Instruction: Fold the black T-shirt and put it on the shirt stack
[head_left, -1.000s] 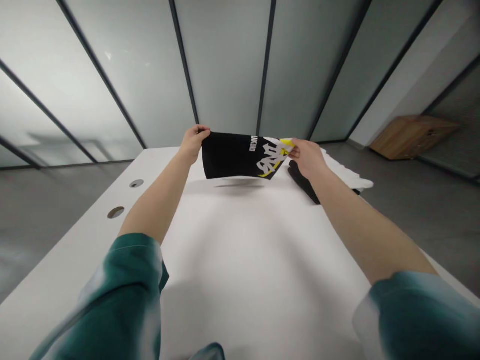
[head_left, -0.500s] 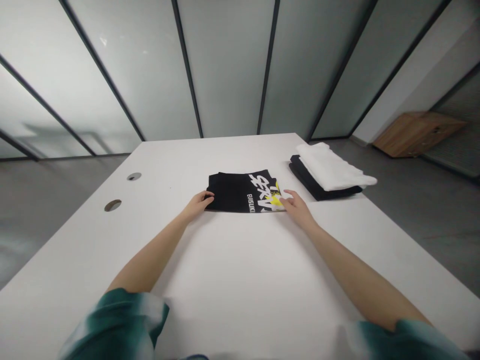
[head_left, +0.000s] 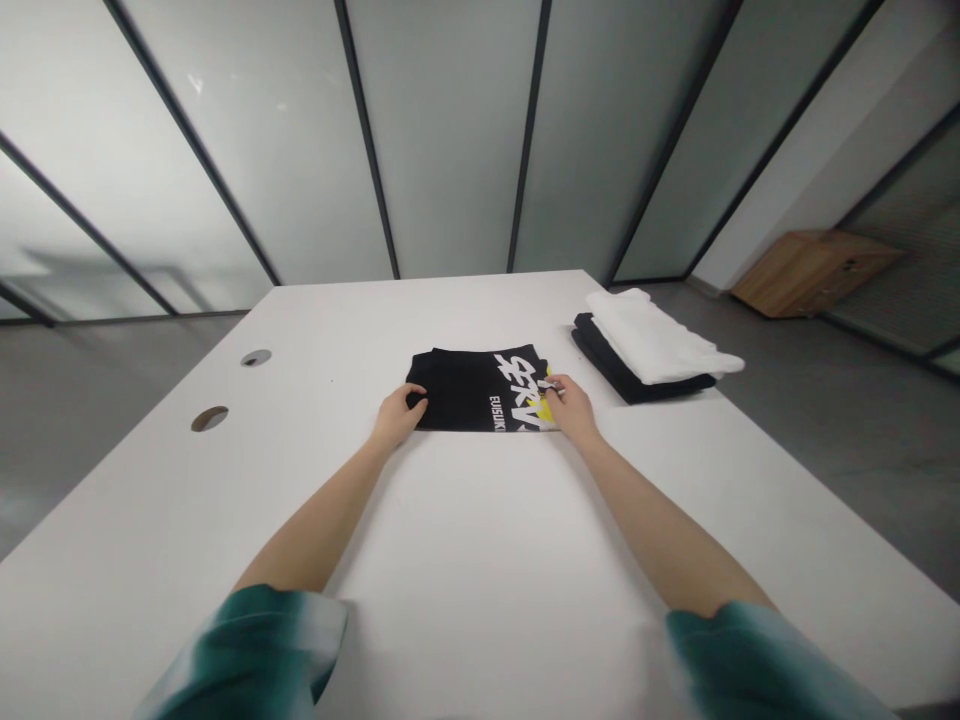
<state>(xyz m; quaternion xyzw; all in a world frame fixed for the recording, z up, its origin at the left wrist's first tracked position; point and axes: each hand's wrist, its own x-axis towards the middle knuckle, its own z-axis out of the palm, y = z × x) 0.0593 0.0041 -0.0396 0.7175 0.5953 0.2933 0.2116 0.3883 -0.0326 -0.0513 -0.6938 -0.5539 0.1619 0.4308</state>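
Note:
A folded black T-shirt [head_left: 457,390] with white lettering and a yellow print lies flat on the white table [head_left: 480,540]. My left hand [head_left: 397,412] grips its left edge, thumb on the near side and fingers curled over the cloth. At the opposite edge, over the yellow print, my right hand [head_left: 571,405] pinches the fabric between thumb and fingers. The shirt's underside and the cloth inside my grip are hidden.
To the right, a folded white garment [head_left: 652,340] rests on a folded black garment [head_left: 619,370] near the table's edge. Two round holes pierce the tabletop at left. Frosted glass panels [head_left: 450,130] stand beyond the table, and a wooden cabinet [head_left: 814,272] is on the floor at right.
My right hand has moved inward over the printed edge, closer to my left hand. My left hand stays at the left edge. The whole view has shifted slightly.

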